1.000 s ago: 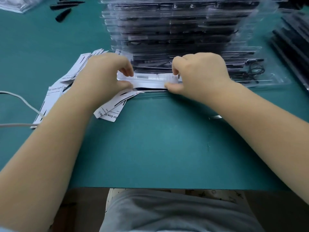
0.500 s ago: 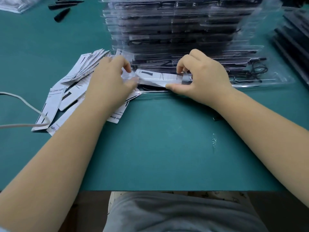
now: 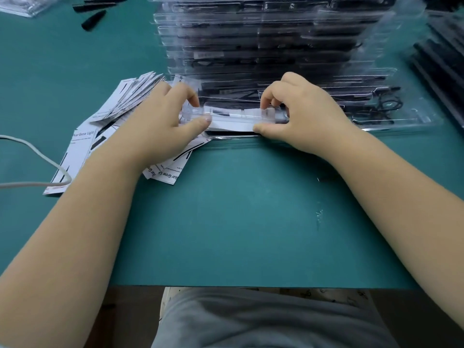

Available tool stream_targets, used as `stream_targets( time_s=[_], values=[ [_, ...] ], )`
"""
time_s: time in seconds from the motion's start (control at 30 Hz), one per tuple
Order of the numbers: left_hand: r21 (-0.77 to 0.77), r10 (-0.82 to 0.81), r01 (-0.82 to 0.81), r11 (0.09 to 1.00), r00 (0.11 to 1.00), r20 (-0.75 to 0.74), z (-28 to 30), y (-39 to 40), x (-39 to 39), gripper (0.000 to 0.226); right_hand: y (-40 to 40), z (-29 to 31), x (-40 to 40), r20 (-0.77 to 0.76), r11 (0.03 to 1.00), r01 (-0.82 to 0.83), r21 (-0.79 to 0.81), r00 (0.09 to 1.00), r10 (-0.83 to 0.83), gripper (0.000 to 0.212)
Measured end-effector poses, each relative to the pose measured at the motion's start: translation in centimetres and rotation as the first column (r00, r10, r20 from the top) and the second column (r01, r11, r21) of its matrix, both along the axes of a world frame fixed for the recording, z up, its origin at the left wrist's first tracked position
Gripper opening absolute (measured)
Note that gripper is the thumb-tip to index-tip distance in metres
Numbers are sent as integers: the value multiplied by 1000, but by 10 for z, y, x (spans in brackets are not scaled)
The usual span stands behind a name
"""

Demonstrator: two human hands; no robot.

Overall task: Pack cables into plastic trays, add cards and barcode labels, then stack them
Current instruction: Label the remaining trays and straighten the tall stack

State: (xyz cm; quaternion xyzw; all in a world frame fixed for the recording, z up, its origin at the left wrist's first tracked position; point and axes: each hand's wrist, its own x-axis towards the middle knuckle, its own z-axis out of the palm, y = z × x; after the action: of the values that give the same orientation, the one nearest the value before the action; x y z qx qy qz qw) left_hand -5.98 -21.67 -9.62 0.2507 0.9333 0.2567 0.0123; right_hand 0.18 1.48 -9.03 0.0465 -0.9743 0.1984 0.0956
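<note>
A clear plastic tray (image 3: 406, 121) lies on the green table in front of a tall stack of filled trays (image 3: 276, 46). A black cable (image 3: 386, 106) is coiled in its right end. A white printed card (image 3: 233, 119) lies across the tray's left part, under a clear flap. My left hand (image 3: 160, 124) pinches the card's left end between thumb and fingers. My right hand (image 3: 298, 114) pinches its right end the same way. A fanned pile of loose cards (image 3: 82, 146) lies to the left, partly under my left arm.
A white cord (image 3: 37, 156) loops over the cards at the left edge. Black pieces (image 3: 94, 18) and a clear bag (image 3: 17, 3) lie at the far left. Dark trays (image 3: 442, 59) are stacked at the right. The table's front edge (image 3: 251, 286) is near my lap.
Both hands stayed on the card at the tray. The card went from tilted up to lying flatter against the tray, and my left fingers spread a little.
</note>
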Motion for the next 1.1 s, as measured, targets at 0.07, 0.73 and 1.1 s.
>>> stream_targets(
  time_s=[0.07, 0.73, 1.1],
  values=[
    [2, 19, -19, 1000, 1000, -17, -2, 2, 1, 40, 0, -1, 1, -15, 1000, -2, 13, 1000, 2, 32],
    [144, 164, -158, 977, 986, -29, 1, 3, -1, 29, 3, -6, 1, -27, 1000, -4, 17, 1000, 4, 42],
    [187, 40, -98, 977, 955, 293, 24, -18, 6, 43, 2, -8, -1, -7, 1000, 2, 3, 1000, -2, 36]
  ],
)
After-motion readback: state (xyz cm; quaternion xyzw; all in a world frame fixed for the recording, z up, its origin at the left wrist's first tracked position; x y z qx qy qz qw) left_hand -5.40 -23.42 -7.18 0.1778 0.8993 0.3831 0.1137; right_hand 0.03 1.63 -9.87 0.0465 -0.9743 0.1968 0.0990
